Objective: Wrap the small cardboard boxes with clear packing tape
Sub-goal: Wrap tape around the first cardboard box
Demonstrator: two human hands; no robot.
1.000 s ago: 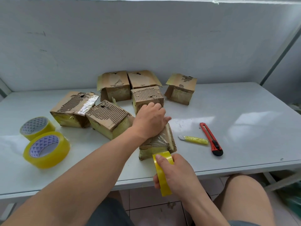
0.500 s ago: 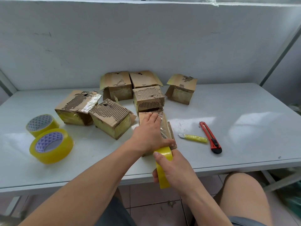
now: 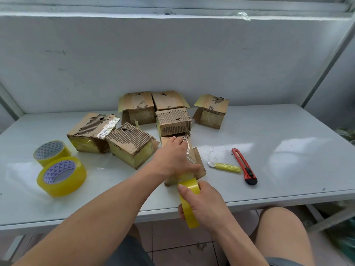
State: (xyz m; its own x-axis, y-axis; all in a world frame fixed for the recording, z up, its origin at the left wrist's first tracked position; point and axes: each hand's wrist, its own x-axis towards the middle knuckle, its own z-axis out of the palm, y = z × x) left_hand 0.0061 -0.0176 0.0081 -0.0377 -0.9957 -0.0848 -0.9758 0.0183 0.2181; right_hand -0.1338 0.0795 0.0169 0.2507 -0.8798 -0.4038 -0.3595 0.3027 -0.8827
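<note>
- My right hand [image 3: 206,205] was closest to me, just past the table's front edge. Its fingers curled around a yellow tape roll [image 3: 189,204] and gripped it tight.
- The roll's top touched the near end of the small box [image 3: 198,166] I was wrapping.
- My left hand [image 3: 173,159] lay on top of that box, with my thumb and fingers bent down over its sides to hold it.
- Shiny clear tape [image 3: 189,152] covered the box beside my fingers.
- The white table [image 3: 278,160] was smooth and bright with light patches.
- Two more tape rolls [image 3: 61,175] sat at my left, touching each other.
- A yellow cutter [image 3: 224,167] and a red cutter [image 3: 244,166] lay at my right, near each other.
- Six torn brown boxes [image 3: 130,144] stood further back.
- Behind them rose a plain grey wall [image 3: 172,54].
</note>
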